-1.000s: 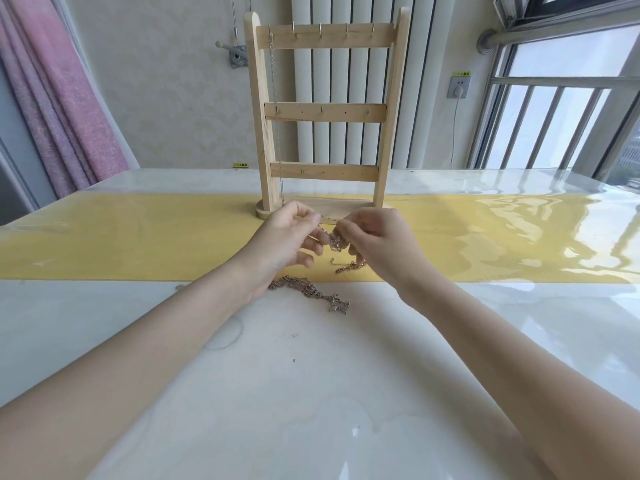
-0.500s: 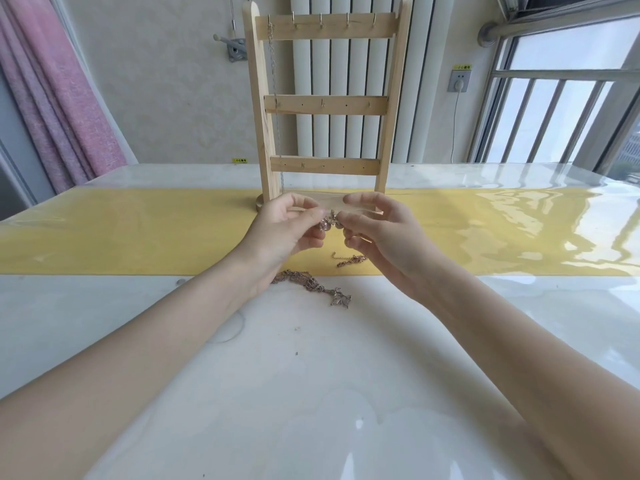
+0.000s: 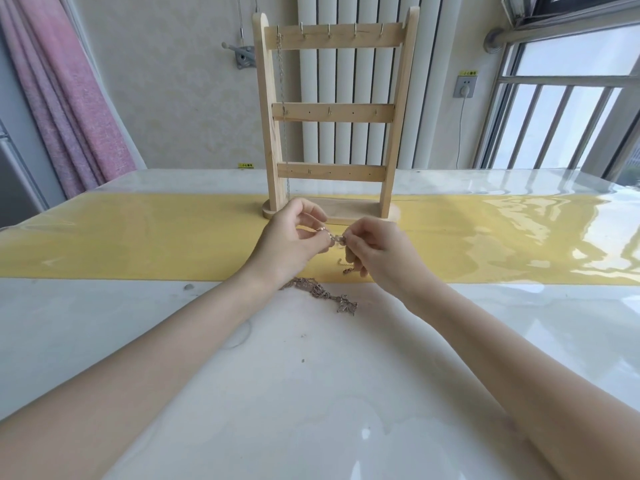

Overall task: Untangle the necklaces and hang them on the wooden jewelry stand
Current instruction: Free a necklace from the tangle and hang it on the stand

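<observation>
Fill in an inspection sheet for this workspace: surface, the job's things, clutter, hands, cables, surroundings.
Surface: glossy white table with yellow runner.
Job's things: wooden jewelry stand upright on the runner, one chain hanging from its top left hook; tangled necklaces on the table.
Clutter: nothing seen.
Hands: left hand and right hand pinch a small chain piece.
Cables: white cord below wall socket.
Surroundings: pink curtain, radiator, window.

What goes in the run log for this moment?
both hands pinching tangled chain | second tangle on table | one chain hung on stand
</observation>
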Tool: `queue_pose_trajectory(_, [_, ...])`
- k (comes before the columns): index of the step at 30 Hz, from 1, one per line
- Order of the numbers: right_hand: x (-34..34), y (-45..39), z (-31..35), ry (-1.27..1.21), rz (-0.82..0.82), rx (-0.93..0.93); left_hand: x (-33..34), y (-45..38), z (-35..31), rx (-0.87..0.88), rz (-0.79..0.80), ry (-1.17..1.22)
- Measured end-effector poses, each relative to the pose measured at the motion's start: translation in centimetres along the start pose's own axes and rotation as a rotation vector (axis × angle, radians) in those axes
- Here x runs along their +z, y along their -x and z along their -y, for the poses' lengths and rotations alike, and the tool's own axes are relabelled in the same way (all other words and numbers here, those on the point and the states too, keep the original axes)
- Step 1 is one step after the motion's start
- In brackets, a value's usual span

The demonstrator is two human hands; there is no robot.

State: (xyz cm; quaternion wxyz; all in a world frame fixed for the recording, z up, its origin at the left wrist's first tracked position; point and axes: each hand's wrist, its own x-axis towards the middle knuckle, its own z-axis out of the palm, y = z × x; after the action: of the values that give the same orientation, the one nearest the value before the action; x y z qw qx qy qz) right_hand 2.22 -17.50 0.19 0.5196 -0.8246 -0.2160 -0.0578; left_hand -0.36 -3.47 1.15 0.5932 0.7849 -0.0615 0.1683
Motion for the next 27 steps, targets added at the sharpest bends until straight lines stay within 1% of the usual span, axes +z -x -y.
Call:
queue_pose_trajectory(2, [-0.1,0.0,0.0,-0.060,-0.028,0.034,-0.3,-0.2,0.0,-0.060,-0.043,0.109])
queue_pose_trajectory(4, [-0.4,0.0,0.1,-0.168,-0.072,0.081,-0.5,-0.2,0.2,-0.100,-0.052,0.144])
queue_pose_trajectory(6, [-0.7,0.0,0.1,-0.228,-0.102,0.108,-0.5,0.0,0.5,-0.130,-0.025,0.138])
queue_pose_trajectory(8, [-0.6,0.0,0.1,-0.218,-0.100,0.100,-0.2,0.2,0.4,-0.141,0.027,0.118])
queue_pose_trajectory(10, [-0.6,0.1,0.1,-0.198,-0.056,0.076,0.1,0.3,0.2,-0.131,0.069,0.117])
queue_pose_trajectory(13, [-0.6,0.2,0.1,-0.294,0.062,0.043,0.3,0.4,0.0,-0.105,0.072,0.122])
queue_pose_trajectory(15, [-0.7,0.3,0.2,-0.320,0.100,0.025,0.2,0.3,0.0,-0.086,0.074,0.110])
queue_pose_trajectory(17, [-0.9,0.3,0.2,-0.373,0.120,0.068,-0.1,0.2,0.1,-0.091,0.109,0.122])
queue_pose_trajectory(20, [-1.2,0.4,-0.1,-0.391,0.143,0.128,-0.6,0.3,0.0,-0.178,0.174,0.194])
queue_pose_trajectory(24, [-1.3,0.1,-0.2,-0.334,0.001,0.131,-0.7,0.3,0.0,-0.285,0.204,0.308])
queue_pose_trajectory(27, [-1.4,0.0,-0.3,-0.384,-0.069,0.139,-0.8,0.3,0.1,-0.290,0.167,0.281])
